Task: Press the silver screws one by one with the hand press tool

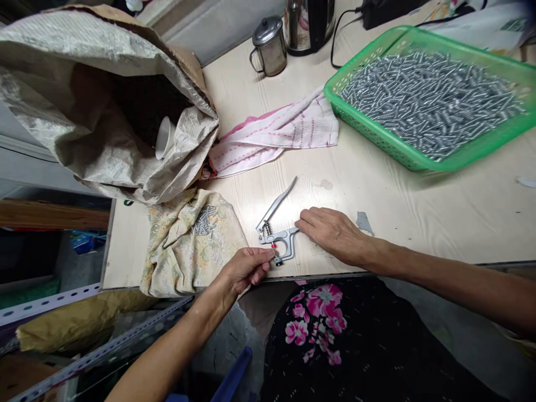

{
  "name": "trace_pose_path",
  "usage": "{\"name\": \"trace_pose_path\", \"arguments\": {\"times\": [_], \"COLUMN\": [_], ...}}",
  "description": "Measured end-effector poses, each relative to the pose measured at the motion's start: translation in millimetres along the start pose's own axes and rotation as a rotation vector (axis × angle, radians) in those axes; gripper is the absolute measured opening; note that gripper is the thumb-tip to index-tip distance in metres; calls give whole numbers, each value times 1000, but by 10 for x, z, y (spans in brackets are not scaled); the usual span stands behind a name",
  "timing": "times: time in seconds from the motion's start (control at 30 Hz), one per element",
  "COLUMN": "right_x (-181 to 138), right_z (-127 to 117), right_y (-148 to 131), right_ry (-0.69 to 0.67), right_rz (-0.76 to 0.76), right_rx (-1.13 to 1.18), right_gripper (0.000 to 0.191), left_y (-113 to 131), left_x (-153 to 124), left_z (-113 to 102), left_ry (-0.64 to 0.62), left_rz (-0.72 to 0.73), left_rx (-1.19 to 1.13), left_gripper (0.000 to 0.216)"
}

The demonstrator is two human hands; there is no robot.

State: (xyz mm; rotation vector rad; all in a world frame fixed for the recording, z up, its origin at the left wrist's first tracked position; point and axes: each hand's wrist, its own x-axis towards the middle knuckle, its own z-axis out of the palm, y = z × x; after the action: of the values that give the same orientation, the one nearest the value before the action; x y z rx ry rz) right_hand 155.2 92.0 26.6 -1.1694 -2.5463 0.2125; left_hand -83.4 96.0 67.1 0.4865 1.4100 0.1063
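Observation:
A metal hand-press plier tool lies on the pale wooden table near its front edge, one handle raised toward the back. My left hand is closed in a pinch at the tool's jaw, on something too small to make out. My right hand rests flat on the table over the tool's lower handle, fingers together and stretched out. A floral cloth with a small heap of metal pieces lies just left of the tool.
A green plastic basket full of several small metal springs or screws stands at the right. A pink-striped white towel lies mid-table. A big open sack holding a white cup sits left. A steel mug and kettle stand at the back.

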Motion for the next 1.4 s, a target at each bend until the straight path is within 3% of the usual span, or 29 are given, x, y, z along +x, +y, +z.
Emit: {"name": "trace_pose_path", "arguments": {"times": [0.4, 0.63, 0.93, 1.17, 1.4], "right_x": [-18, 1, 6, -18, 0], "right_z": [55, 38, 30, 90, 79], "right_y": [-26, -23, -36, -39, -66], "right_ry": [55, 38, 40, 195, 243], "right_rz": [-2, 27, 50, 1, 16], "right_rx": [-93, -64, -76, -174, -184], "right_gripper": [28, 28, 29, 25, 20], "left_y": [20, -15, -120, -117, -190], "left_x": [-49, -33, 4, -36, -52], "left_z": [63, 22, 40, 108, 203], "left_ry": [97, 32, 70, 129, 187], "left_rz": [26, 3, 62, 105, 199], "left_rx": [129, 19, -69, -45, -137], "left_gripper": [37, 44, 53, 52, 50]}}
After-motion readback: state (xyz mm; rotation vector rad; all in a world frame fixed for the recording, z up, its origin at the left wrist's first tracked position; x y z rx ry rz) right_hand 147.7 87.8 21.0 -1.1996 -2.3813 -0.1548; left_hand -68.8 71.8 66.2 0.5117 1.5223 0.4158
